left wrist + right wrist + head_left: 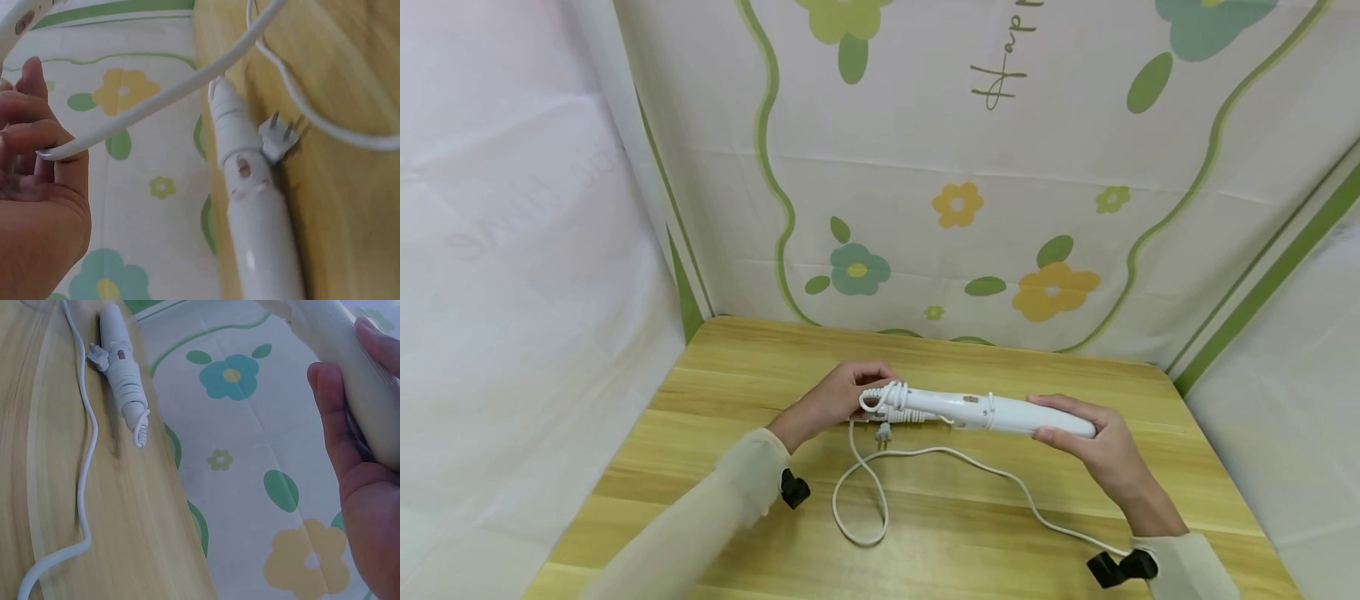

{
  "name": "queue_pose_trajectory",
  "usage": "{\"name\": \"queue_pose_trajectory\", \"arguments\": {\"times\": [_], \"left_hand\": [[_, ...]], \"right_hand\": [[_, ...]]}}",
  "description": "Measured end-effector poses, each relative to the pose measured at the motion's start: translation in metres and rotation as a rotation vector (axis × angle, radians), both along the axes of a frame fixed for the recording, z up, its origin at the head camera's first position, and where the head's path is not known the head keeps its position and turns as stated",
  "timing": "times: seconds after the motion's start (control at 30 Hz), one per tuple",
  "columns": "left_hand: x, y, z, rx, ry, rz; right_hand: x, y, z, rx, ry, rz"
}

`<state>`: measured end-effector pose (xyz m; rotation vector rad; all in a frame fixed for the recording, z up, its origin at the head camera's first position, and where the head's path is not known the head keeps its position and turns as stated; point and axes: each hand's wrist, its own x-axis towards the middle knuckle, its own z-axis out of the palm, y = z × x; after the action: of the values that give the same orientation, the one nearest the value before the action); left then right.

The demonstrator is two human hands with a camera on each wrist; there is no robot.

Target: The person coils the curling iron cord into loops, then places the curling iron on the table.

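My right hand (1101, 442) grips the wide rounded end of a white hair straightener (1030, 415), held roughly level above the table. Turns of its white cord (162, 107) circle the narrow end at the left. There my left hand (835, 396) pinches the cord between curled fingers, and a length of it slants across the left wrist view. A second white hair straightener (259, 231) lies on the table beneath, mostly hidden in the head view by the held one. Its cord is wound tightly round its narrow part, and a two-pin plug (279, 137) sticks out beside it.
Loose cord (940, 450) loops over the wooden table (970, 542) and runs toward my right wrist. A flowered cloth (887, 167) hangs along the back edge, with white cloth (512, 292) at the left side. Black cameras (793, 489) sit on both wrists.
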<state>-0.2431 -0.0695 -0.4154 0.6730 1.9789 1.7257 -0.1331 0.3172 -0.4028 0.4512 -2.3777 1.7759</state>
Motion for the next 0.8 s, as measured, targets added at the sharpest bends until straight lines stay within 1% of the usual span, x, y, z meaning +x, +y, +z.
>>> {"name": "queue_pose_trajectory", "arguments": {"times": [0.03,0.07,0.2,0.27,0.33,0.5,0.6,0.7,0.8], "left_hand": [[0.003,0.001,-0.002,0.018,-0.042,0.008],[0.005,0.002,-0.004,0.037,-0.068,0.02],[0.014,0.011,-0.009,0.106,-0.145,0.081],[0.019,0.017,-0.01,0.123,-0.17,0.116],[0.023,0.021,-0.01,0.127,-0.181,0.132],[0.033,0.027,-0.006,0.096,-0.125,0.142],[0.036,0.027,-0.002,0.044,-0.082,0.161],[0.037,0.026,0.001,-0.02,-0.049,0.184],[0.037,0.024,0.004,-0.084,-0.005,0.192]], "right_hand": [[0.0,0.0,0.0,-0.009,-0.002,-0.006],[0.0,0.0,0.0,-0.018,-0.005,-0.013],[-0.001,-0.003,0.002,-0.032,-0.017,-0.06],[-0.002,-0.004,0.003,-0.027,-0.025,-0.093],[-0.002,-0.006,0.004,-0.018,-0.034,-0.121],[-0.003,-0.01,0.005,0.014,-0.057,-0.165],[-0.004,-0.011,0.005,0.035,-0.064,-0.191],[-0.005,-0.012,0.005,0.078,-0.054,-0.227],[-0.007,-0.012,0.004,0.115,-0.039,-0.263]]}}
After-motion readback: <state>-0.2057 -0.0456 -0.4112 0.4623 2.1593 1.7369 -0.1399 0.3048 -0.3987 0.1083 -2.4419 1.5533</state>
